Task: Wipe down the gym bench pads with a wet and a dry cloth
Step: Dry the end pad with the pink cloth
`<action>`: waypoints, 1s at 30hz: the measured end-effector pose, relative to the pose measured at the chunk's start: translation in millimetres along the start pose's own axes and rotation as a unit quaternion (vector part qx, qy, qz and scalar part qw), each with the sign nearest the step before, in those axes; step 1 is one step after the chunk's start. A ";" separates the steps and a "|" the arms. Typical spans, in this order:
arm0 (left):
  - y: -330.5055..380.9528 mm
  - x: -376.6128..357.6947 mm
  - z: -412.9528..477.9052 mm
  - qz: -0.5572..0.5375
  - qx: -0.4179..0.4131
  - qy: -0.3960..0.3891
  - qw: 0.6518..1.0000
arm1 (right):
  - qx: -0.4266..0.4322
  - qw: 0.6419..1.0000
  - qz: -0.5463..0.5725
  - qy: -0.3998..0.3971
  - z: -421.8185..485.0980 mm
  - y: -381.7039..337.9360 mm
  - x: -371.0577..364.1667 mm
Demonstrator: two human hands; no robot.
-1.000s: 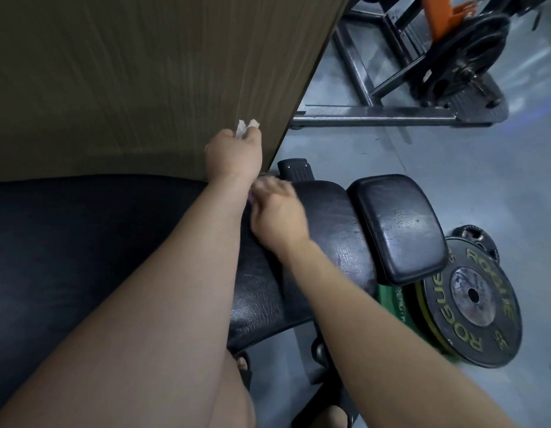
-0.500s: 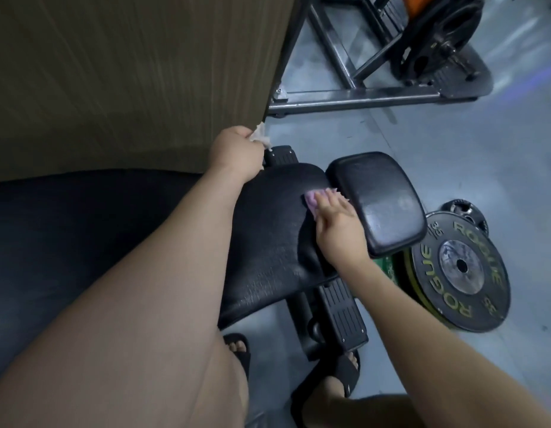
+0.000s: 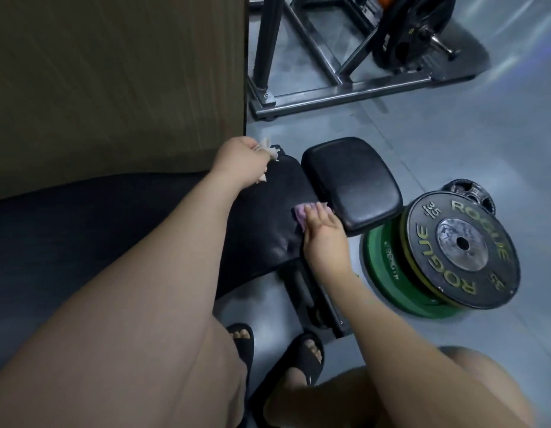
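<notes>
My right hand [image 3: 322, 234] presses the pink cloth [image 3: 301, 215] with flat fingers on the long pad [image 3: 268, 225] beside the small pad [image 3: 351, 180], my left hand [image 3: 240, 162] clutches the pale cloth [image 3: 265, 147] at the pad's far corner, so I judge the wiping midway, with the small pad left.

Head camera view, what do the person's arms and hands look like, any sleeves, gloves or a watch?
Both arms are bare all the way to the frame edge: no sleeves, gloves, watch or bracelet on the left hand or right hand. No rings show. Black open-toed sandals are worn on the feet.
</notes>
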State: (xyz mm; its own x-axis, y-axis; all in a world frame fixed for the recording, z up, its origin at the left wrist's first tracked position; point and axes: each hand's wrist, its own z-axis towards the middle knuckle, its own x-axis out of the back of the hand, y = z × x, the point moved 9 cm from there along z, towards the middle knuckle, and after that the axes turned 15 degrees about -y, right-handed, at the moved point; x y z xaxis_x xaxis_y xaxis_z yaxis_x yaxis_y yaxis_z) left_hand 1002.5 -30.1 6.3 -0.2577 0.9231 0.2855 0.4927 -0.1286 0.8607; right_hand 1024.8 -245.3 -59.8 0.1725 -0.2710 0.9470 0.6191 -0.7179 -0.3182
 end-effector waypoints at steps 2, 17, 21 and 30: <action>5.9 4.1 -14.6 0.009 -0.010 0.019 1.000 | 0.013 1.000 -0.003 0.006 -33.3 -18.1 -6.7; -40.5 101.9 -279.4 0.047 0.045 0.172 0.983 | -0.036 0.953 0.201 -0.223 -70.1 -106.8 21.2; -83.4 133.1 -369.6 -0.044 0.062 0.204 0.976 | 0.017 0.877 0.364 -0.314 -93.0 -203.5 34.7; -157.2 196.8 -536.4 -0.082 0.051 0.296 0.950 | 0.146 0.762 0.441 -0.452 -182.0 -431.6 56.7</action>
State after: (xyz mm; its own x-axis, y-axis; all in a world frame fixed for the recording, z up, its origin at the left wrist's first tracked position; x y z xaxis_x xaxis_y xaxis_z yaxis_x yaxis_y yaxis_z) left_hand 428.5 -22.7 153.3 -0.7457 0.5584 0.3634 0.4755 0.0641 0.8774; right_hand 627.9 -67.5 123.3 0.9951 0.0811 0.0559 0.0781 -0.3040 -0.9495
